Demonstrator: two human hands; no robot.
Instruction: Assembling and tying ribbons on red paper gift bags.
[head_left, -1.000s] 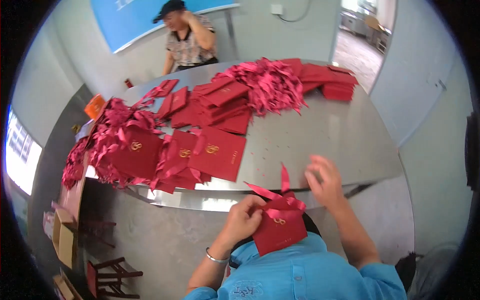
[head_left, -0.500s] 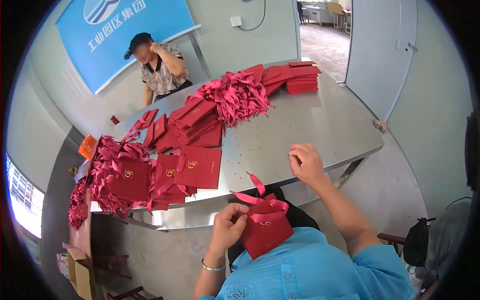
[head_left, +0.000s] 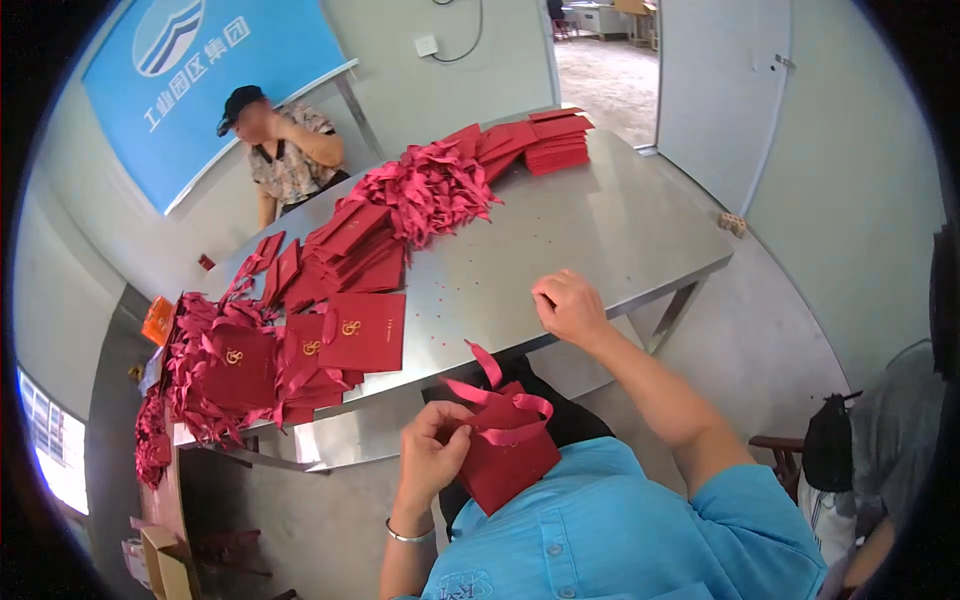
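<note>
My left hand (head_left: 432,452) grips a flat red paper gift bag (head_left: 508,462) with red ribbon handles, held close to my chest below the table's near edge. My right hand (head_left: 568,306) rests on the grey metal table (head_left: 600,225) near its front edge, fingers curled and nothing visible in them. To the left on the table lie red gift bags with gold emblems (head_left: 362,332) in loose stacks, ribbons spilling around them.
More red bags and a heap of ribbons (head_left: 425,190) run along the table to a neat stack (head_left: 557,143) at the far end. A person in a cap (head_left: 283,147) sits behind the table. A cardboard box (head_left: 165,562) stands on the floor at lower left.
My right hand has left the bag and moved onto the table's front edge. My left hand keeps hold of the bag. The view has shifted, showing more of the room to the right.
</note>
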